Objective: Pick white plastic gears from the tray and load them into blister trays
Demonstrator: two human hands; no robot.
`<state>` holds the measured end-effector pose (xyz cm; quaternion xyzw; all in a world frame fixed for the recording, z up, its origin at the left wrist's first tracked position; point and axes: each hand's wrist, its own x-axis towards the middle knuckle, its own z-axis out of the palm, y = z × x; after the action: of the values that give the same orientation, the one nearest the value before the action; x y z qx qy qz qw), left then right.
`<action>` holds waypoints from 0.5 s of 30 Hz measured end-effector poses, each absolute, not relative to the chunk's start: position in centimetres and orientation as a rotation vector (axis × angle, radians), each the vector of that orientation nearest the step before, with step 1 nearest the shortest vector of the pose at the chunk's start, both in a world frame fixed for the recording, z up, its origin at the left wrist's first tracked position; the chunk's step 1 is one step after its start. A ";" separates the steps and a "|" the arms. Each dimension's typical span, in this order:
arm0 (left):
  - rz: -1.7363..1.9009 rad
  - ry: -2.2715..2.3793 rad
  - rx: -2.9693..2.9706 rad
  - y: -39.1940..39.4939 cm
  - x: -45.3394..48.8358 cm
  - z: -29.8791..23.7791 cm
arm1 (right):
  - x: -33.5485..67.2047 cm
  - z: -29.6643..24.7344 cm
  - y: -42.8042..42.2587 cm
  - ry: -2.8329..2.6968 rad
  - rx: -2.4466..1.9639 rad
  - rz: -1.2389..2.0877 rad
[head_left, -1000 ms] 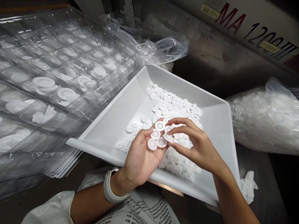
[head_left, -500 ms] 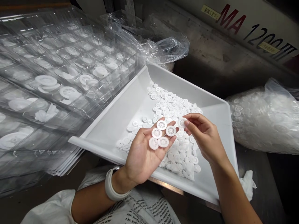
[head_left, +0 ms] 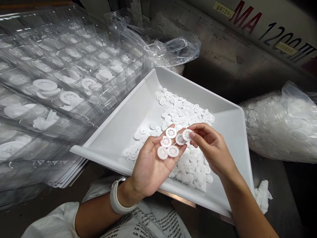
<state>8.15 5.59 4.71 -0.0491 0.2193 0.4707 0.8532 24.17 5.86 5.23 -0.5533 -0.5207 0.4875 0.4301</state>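
Right hand shifted left, pinching toothed plastic gear near left palm.

L hand is open, palm up, w/ white band watch on wrist, and carries approx. five white plastic gears on palm and fingers. R hand pinches one more gear between its fingers, just beside L fingertips. Under both hands is white tray w/ many loose gears. On left side lie stacked clear blister trays w/ some gears in cells; on right, clear bag of gears beside tray.
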 end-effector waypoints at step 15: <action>0.827 0.618 -0.162 5.7 7.3 4.8 | 22.1 7.1 3.5 -1.345 -1.365 1.221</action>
<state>7.32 5.71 4.82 -0.0774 0.2950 0.3950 0.8666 22.06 3.55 7.11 -0.5450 -0.5370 0.4874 0.4208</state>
